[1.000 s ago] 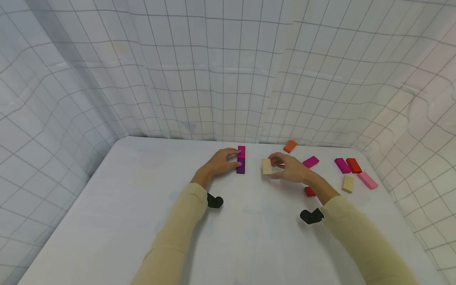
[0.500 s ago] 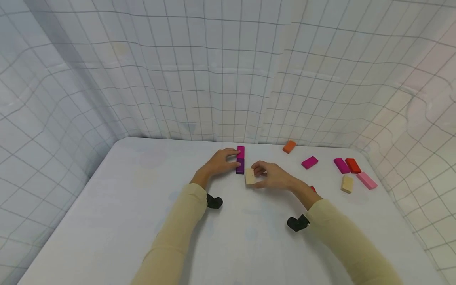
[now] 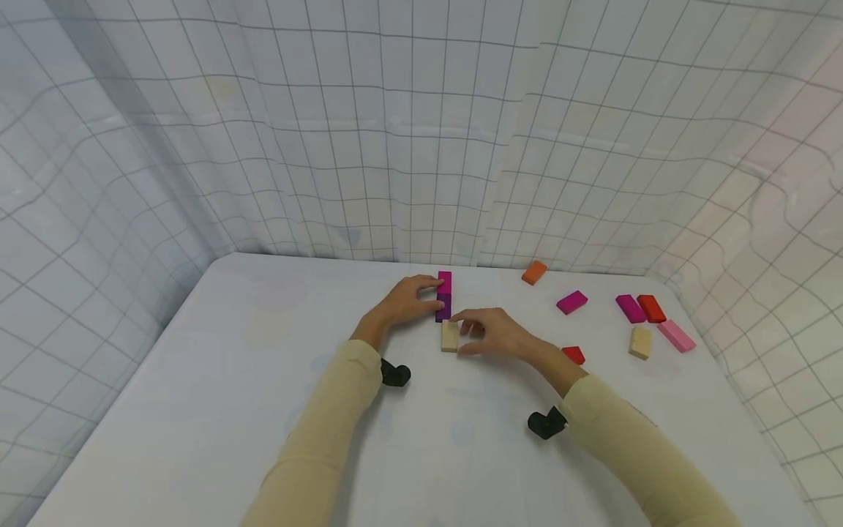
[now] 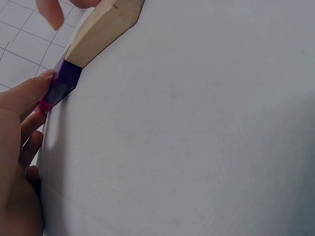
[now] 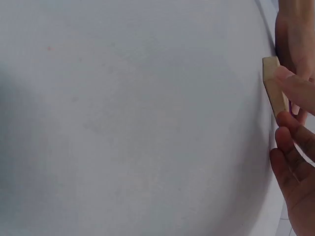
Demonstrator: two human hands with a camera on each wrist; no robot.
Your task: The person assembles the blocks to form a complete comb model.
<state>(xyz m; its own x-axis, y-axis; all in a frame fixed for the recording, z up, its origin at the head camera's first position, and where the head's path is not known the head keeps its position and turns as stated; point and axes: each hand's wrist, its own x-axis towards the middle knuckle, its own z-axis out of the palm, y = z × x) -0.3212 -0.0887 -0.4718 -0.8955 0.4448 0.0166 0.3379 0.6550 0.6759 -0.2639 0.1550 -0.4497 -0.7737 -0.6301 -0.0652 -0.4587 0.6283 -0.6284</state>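
Note:
In the head view, a magenta block [image 3: 445,281] and a dark purple block [image 3: 443,306] stand in line, end to end. My left hand [image 3: 403,300] is at their left side, index fingertip on the magenta one and thumb on the purple one. With thumb and index finger my right hand [image 3: 494,333] pinches a pale wooden block [image 3: 450,336] by its two ends. In the left wrist view, the wooden block [image 4: 106,30] meets the near end of the purple block [image 4: 69,73]. In the right wrist view, the thumb rests on the wooden block's [image 5: 273,83] near end.
Right of the hands lie loose blocks: orange [image 3: 534,272], magenta [image 3: 571,302], red [image 3: 574,355], and farther right another magenta [image 3: 631,308], red [image 3: 651,308], pale wooden [image 3: 640,342] and pink [image 3: 676,336]. A gridded white curtain [image 3: 421,146] encloses the white table [image 3: 263,410].
My right hand has carried the pale wooden block leftward and toward me, from right of the row to the near end of the purple block. The left hand has stayed in place.

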